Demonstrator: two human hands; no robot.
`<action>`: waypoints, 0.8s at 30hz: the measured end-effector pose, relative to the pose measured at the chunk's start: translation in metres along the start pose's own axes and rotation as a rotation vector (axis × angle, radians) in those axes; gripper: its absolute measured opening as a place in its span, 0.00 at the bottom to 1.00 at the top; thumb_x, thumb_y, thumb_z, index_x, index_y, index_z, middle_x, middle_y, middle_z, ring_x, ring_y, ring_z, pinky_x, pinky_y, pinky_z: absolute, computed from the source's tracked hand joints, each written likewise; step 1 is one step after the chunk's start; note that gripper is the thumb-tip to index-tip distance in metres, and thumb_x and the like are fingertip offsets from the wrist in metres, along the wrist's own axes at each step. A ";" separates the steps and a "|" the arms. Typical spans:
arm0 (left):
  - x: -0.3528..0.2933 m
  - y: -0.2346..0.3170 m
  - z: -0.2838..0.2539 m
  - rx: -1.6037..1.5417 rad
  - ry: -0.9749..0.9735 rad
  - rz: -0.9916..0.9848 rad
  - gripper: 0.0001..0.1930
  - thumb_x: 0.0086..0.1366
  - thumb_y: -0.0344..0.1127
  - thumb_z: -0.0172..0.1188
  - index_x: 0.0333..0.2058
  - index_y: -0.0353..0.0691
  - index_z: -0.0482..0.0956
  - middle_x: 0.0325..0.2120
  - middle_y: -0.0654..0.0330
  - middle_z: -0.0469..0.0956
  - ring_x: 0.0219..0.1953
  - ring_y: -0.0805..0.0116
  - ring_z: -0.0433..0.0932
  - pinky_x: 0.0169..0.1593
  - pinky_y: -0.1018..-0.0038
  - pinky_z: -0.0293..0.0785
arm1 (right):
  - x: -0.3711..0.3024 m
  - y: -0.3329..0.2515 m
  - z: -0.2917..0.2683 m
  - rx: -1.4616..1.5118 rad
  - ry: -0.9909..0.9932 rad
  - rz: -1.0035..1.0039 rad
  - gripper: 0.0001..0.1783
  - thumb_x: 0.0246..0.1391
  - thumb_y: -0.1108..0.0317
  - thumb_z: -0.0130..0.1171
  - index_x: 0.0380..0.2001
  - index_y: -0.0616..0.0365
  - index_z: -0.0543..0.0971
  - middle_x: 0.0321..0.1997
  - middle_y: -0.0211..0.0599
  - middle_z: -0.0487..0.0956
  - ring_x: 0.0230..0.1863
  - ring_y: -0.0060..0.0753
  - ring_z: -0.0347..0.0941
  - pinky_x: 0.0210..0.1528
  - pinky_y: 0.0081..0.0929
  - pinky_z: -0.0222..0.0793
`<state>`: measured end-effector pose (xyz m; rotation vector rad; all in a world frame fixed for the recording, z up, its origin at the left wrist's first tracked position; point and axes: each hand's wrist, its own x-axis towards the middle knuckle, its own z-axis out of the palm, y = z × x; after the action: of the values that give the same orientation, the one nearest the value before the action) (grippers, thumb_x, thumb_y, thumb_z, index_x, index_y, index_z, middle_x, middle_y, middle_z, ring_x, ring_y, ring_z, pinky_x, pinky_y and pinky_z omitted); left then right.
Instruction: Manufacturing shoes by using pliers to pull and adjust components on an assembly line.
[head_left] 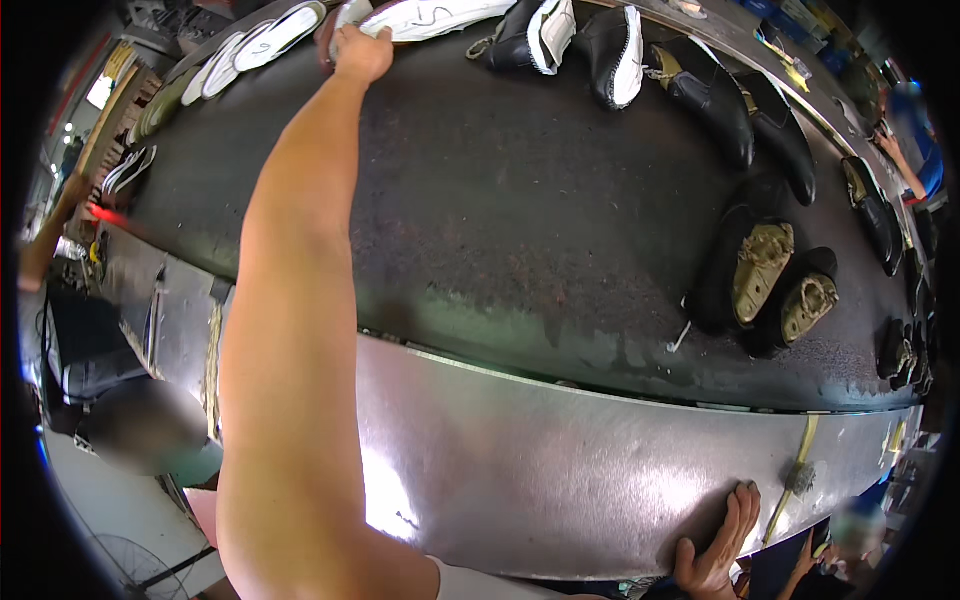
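My left arm reaches across the dark belt to its far edge. There my left hand (363, 55) is closed at the end of a long white shoe sole (440, 16) with dark marks on it. The hand covers the gripped end. More white soles (280, 36) lie just left of it. To its right are black shoes with white soles, one lying on its side (535, 38) and another (615, 60) showing its pale sole edge. Down at the near edge, my right hand (718, 545) rests with fingers stretched on the metal ledge (520, 470), holding nothing.
Two black shoes (765, 290) with gold-coloured lasts lie at the belt's right. Further black shoes (705, 95) line the far right edge. Olive soles (160, 105) lie at the far left. Other people are at the left, the far right (915, 150) and the lower right.
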<state>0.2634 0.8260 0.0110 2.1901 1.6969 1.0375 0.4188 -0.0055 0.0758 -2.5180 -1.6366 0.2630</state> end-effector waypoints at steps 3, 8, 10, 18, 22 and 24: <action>0.017 -0.001 0.014 -0.140 -0.019 -0.080 0.44 0.62 0.53 0.62 0.64 0.21 0.57 0.65 0.35 0.60 0.68 0.43 0.61 0.68 0.61 0.60 | 0.021 -0.011 -0.005 0.083 0.080 -0.051 0.42 0.63 0.48 0.51 0.64 0.78 0.59 0.66 0.69 0.61 0.67 0.74 0.55 0.67 0.65 0.50; 0.008 0.023 0.008 -0.236 -0.236 -0.351 0.45 0.59 0.63 0.63 0.63 0.30 0.67 0.68 0.40 0.57 0.72 0.48 0.54 0.71 0.53 0.51 | 0.029 -0.016 -0.003 0.084 0.112 -0.050 0.41 0.64 0.48 0.50 0.63 0.79 0.60 0.66 0.68 0.63 0.67 0.72 0.56 0.67 0.65 0.50; -0.007 0.042 -0.011 0.076 -0.241 -0.249 0.44 0.58 0.68 0.60 0.62 0.37 0.71 0.67 0.43 0.59 0.71 0.51 0.55 0.70 0.50 0.51 | 0.032 -0.018 -0.003 0.096 0.115 -0.059 0.42 0.64 0.48 0.50 0.63 0.79 0.60 0.66 0.68 0.63 0.67 0.72 0.56 0.67 0.65 0.50; 0.022 -0.072 -0.044 -0.006 -0.374 -0.178 0.46 0.57 0.73 0.58 0.59 0.37 0.76 0.61 0.44 0.71 0.64 0.52 0.69 0.64 0.56 0.63 | 0.017 -0.011 0.007 0.010 -0.029 -0.012 0.45 0.55 0.51 0.50 0.64 0.81 0.56 0.69 0.72 0.56 0.71 0.79 0.48 0.70 0.69 0.41; -0.027 -0.026 -0.067 0.147 -0.309 -0.179 0.49 0.55 0.73 0.60 0.56 0.27 0.75 0.57 0.39 0.74 0.61 0.48 0.73 0.61 0.61 0.69 | 0.012 -0.023 0.005 0.024 0.043 -0.021 0.43 0.57 0.53 0.49 0.64 0.79 0.56 0.69 0.70 0.57 0.71 0.78 0.48 0.70 0.68 0.42; -0.062 -0.020 -0.088 0.270 -0.216 -0.116 0.47 0.56 0.71 0.60 0.56 0.28 0.76 0.52 0.36 0.77 0.56 0.45 0.76 0.60 0.59 0.71 | 0.013 -0.019 0.009 0.025 0.082 -0.043 0.42 0.52 0.57 0.54 0.62 0.79 0.59 0.67 0.70 0.59 0.69 0.78 0.51 0.69 0.68 0.44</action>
<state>0.1869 0.7531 0.0399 2.2280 1.9269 0.5480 0.4048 0.0141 0.0703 -2.4382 -1.6439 0.1721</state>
